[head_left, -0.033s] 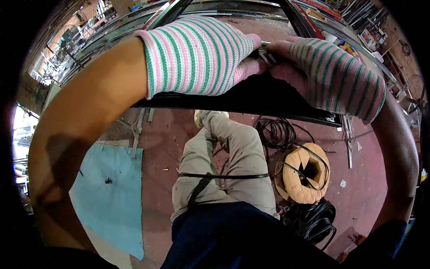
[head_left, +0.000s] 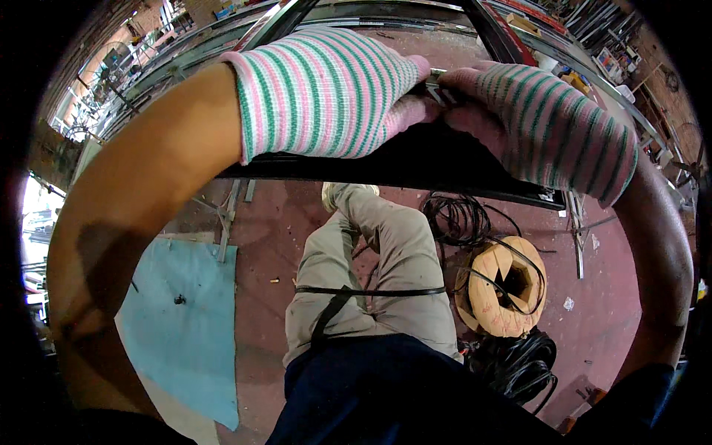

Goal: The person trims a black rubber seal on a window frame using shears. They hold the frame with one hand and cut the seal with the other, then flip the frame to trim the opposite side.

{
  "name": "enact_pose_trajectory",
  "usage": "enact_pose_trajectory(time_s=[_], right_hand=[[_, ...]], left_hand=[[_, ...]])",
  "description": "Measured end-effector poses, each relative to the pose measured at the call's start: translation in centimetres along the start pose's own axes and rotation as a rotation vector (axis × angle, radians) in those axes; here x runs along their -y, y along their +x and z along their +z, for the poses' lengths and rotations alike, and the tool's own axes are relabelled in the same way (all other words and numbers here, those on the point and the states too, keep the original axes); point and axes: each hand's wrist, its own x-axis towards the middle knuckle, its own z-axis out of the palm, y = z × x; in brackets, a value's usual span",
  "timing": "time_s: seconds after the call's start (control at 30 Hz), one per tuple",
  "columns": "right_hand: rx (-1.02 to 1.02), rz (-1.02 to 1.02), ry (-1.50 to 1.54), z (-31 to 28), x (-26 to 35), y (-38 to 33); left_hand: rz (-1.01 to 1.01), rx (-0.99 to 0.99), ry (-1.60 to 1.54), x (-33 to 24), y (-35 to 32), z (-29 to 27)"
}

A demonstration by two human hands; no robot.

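Both my hands wear knit gloves striped pink, green and white. They meet at the top of the view, above a dark metal frame [head_left: 415, 167] that runs across in front of me. My left hand [head_left: 334, 93] has its fingers curled, with the fingertips pinching a small grey metal part [head_left: 439, 83]. My right hand [head_left: 549, 122] comes in from the right, and its fingertips close on the same part from the other side. Most of the part is hidden between the gloves.
Below are my legs in khaki trousers [head_left: 386, 252] on a reddish floor. A wooden cable spool [head_left: 504, 289] and coils of black cable [head_left: 460, 219] lie to the right. A teal sheet [head_left: 185, 326] lies to the left. Metal frames and bars are stacked at the back.
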Motion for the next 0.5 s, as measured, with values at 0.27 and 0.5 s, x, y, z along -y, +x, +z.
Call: enact_pose_trajectory(time_s=[0.27,0.5], right_hand=[[0.069,-0.011,0.282,-0.4,-1.3,-0.3],[-0.030,-0.057,-0.113,-0.4,-0.9,-1.2]], left_hand=[[-0.066,0.102,-0.173,2.7,-2.2,-0.4],[-0.012,0.069,-0.042,1.7,-1.4,-1.1]])
